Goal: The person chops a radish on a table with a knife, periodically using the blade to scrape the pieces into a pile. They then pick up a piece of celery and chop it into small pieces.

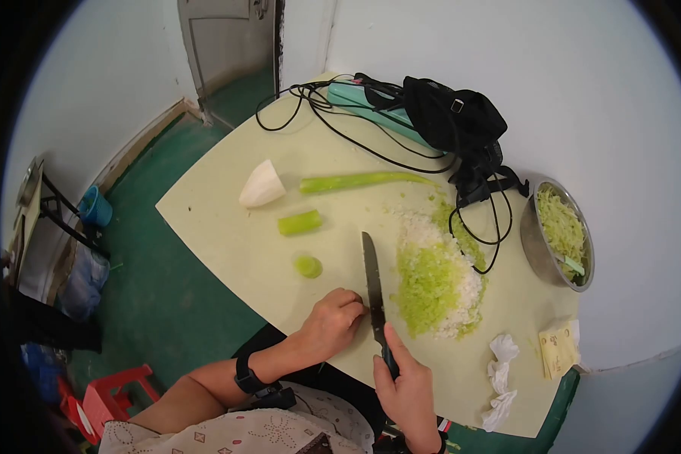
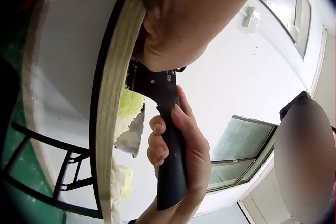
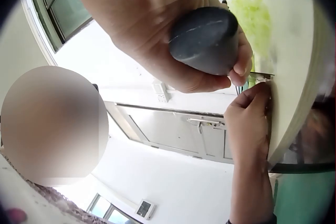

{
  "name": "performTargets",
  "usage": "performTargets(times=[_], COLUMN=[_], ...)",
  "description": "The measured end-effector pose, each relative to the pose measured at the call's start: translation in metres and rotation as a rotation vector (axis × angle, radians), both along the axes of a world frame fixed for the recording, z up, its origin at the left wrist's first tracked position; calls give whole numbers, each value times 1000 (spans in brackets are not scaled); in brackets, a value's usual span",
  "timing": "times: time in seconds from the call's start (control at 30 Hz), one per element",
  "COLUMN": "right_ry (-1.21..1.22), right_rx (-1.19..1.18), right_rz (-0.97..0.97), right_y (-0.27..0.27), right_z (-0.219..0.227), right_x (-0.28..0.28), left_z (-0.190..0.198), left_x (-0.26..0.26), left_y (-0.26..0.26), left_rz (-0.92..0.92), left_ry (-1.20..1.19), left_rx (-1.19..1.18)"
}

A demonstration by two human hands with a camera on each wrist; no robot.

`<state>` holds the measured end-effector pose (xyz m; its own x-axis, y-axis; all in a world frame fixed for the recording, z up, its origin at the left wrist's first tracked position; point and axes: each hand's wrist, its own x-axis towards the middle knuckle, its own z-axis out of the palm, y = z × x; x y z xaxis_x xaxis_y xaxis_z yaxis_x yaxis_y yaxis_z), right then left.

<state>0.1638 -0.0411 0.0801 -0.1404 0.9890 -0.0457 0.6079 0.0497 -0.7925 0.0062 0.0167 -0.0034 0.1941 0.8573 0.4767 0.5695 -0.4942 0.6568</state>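
Note:
My right hand grips the black handle of a kitchen knife, its dark blade pointing away over the table. Close beside the blade, my left hand rests low at the table's near edge with its fingers curled. At its fingertips, a small pale piece shows next to the blade; I cannot tell what it is. Right of the knife lies a heap of finely chopped green and white vegetable. To the left are a short green stalk piece and a round green end piece.
Farther back lie a white radish chunk and a long green stalk. Black cables and a black bag occupy the back. A metal bowl of shredded vegetable, crumpled tissues and a yellow packet stand right.

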Motion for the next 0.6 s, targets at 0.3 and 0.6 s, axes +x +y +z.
performTargets(times=[0.3, 0.6], right_ry=[-36, -4], right_rx=[103, 4], right_rz=[74, -1], right_y=[-14, -4], right_z=[4, 1], right_x=[7, -3], left_z=[1, 6], left_x=[-1, -2], left_y=[0, 0], left_rz=[20, 49], left_ry=[-34, -86], left_rx=[-10, -39])
